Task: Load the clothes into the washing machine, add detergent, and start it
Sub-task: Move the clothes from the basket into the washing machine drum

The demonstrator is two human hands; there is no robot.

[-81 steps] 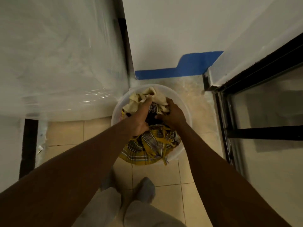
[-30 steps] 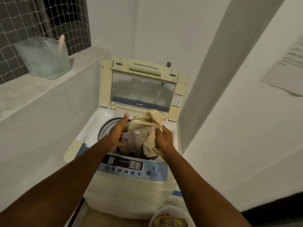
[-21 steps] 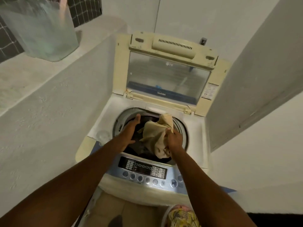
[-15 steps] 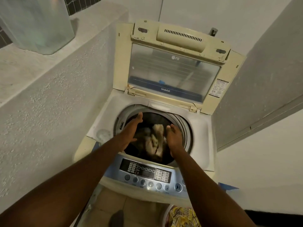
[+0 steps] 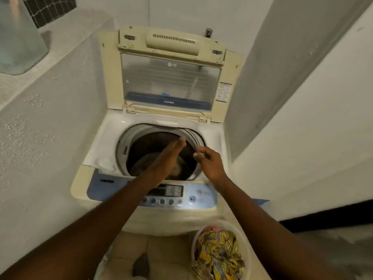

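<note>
At the far left, a translucent plastic container [image 5: 19,35] stands on a rough white ledge [image 5: 60,43]; the frame edge cuts it off, and what it holds cannot be made out. Next to the ledge stands the washing machine [image 5: 96,150], a top-loader with its lid [image 5: 171,67] raised upright against the back wall. The lid window is cloudy and shows only faint lines. The drum [image 5: 141,146] is dark inside. Something pale and something darker lie at its bottom, probably clothes, but they are blurred and the left forearm hides a part of them.

The left hand [image 5: 167,158] is over the drum opening, flat and released, fingers straight together, holding nothing. The right hand [image 5: 210,163] is just beside it, over the right rim of the drum, with fingers loosely curled and also empty. The two hands are close but apart. The left forearm covers the left part of the control panel [image 5: 175,193], so only some buttons and a small display are seen, and their labels are too blurred to read.

At the lower right, on the tiled floor, a pale basin [image 5: 247,251] holds a yellow checked garment [image 5: 218,255]; the frame cuts its lower side.
</note>
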